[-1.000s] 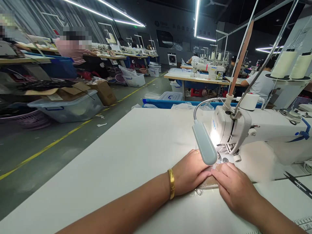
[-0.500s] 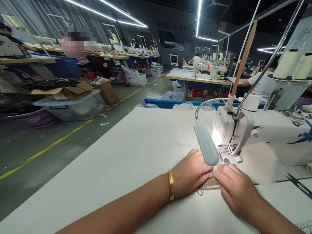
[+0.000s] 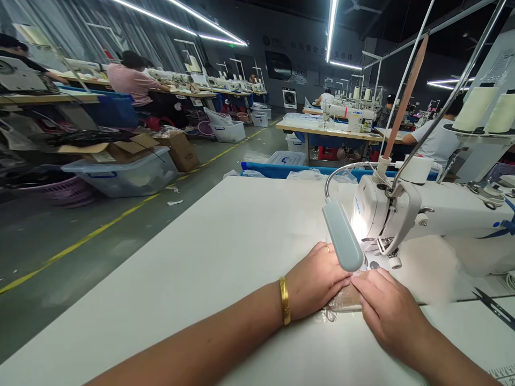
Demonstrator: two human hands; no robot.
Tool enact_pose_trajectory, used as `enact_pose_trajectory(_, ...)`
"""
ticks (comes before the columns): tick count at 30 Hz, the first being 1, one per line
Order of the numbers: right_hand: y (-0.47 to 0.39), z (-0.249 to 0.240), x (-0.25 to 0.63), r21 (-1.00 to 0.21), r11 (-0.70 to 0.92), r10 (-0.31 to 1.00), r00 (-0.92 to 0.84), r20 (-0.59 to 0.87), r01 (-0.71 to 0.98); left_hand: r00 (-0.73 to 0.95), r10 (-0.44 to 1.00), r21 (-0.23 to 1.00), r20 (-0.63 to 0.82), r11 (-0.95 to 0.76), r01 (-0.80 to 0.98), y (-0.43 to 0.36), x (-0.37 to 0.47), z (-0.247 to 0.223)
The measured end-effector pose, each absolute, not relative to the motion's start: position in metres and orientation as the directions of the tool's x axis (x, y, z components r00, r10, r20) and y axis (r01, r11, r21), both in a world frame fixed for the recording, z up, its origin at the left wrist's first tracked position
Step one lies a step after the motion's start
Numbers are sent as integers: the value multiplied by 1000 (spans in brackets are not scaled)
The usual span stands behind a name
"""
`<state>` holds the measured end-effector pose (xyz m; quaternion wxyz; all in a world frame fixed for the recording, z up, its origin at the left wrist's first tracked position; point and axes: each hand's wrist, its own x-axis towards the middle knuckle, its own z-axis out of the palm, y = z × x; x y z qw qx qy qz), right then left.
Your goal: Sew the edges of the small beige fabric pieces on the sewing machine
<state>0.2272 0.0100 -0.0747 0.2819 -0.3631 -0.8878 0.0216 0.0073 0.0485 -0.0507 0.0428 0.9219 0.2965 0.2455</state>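
Note:
Just in front of the needle area of a white sewing machine lies a small tan fabric piece with clear, lace-like edging. My left hand, with a gold bracelet at the wrist, presses on its left side, fingertips partly hidden behind the grey lamp head. At its right edge my right hand holds the piece with fingers bent together. Both hands' thumbs and fingers nearly meet over the fabric. The lamp lights the needle area, where the presser foot shows.
Black snips lie on the white table at the right. Thread cones stand behind the machine. A blue cloth trough borders the table's far edge. Storage boxes and other people at machines are farther off.
Both hands and the fabric have shifted very slightly toward the machine. The whole view has moved a little as the head turned.

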Motion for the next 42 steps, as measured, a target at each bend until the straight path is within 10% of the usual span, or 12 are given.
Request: enact_pose_trajectory(42,15,-79,231,-264,629,756,-496,428,732,706,564,275,429,-826,492,57,9,-50)
